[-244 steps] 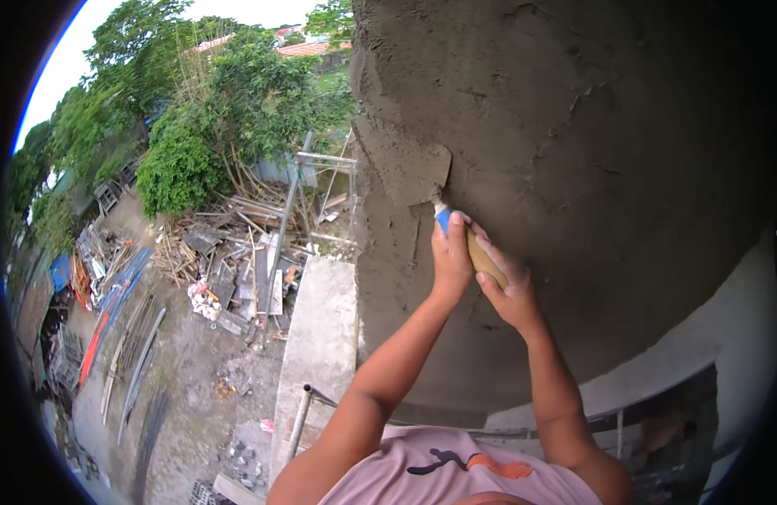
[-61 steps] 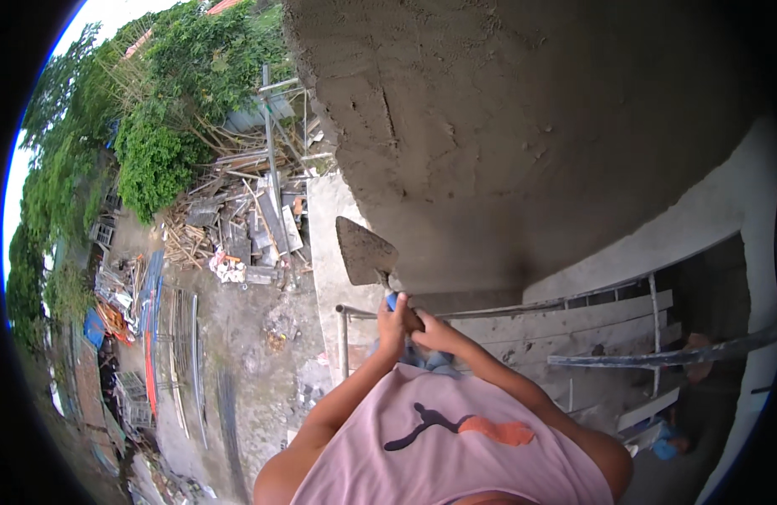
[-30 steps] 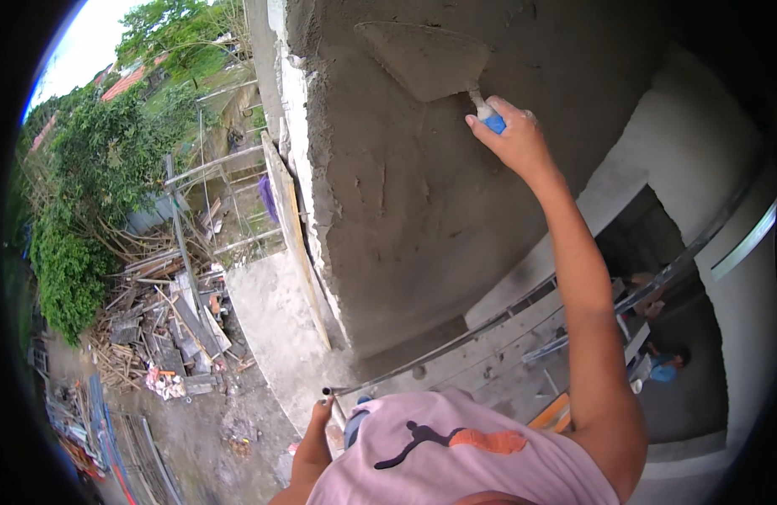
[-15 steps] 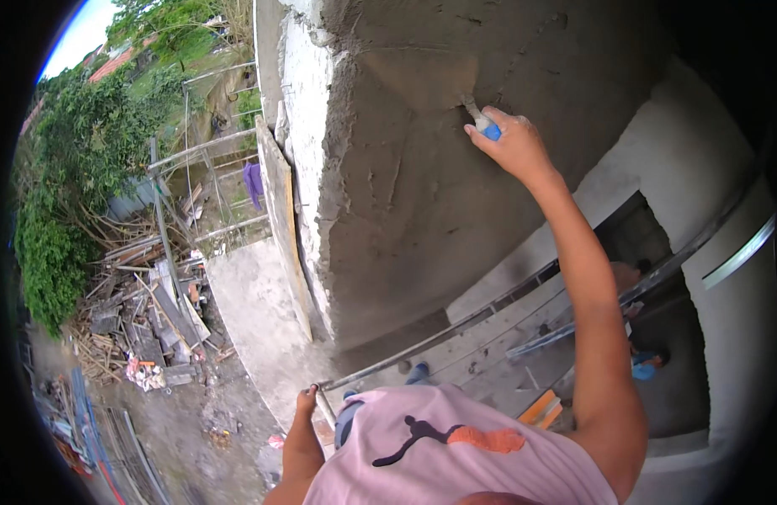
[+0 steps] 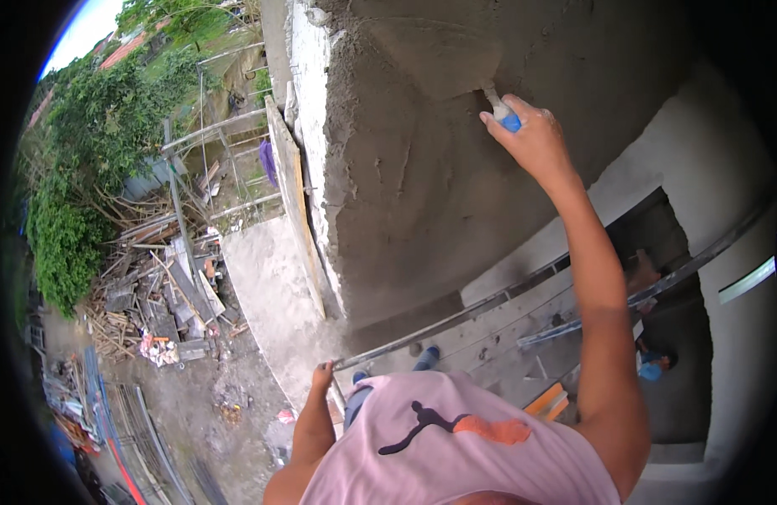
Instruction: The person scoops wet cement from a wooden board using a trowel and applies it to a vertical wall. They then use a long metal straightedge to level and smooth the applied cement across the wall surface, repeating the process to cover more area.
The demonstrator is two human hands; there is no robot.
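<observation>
My right hand, raised on a stretched arm, is closed round the blue-and-white handle of a plastering trowel. The trowel's flat blade lies against wet grey plaster on the wall, coated with the same mud, so its edges are hard to make out. Below and to the left, my left hand is wrapped round a metal scaffold pipe at its corner end. Ridges and drag marks show in the plaster under the trowel.
A wooden board stands along the wall's rough white edge. My feet are on scaffold planks. Another person is lower down at right. Far below at left lie a heap of scrap timber and trees.
My right hand and the trowel have slid a little to the right across the plaster. The whole view has shifted slightly. My left hand keeps its hold on the pipe.
</observation>
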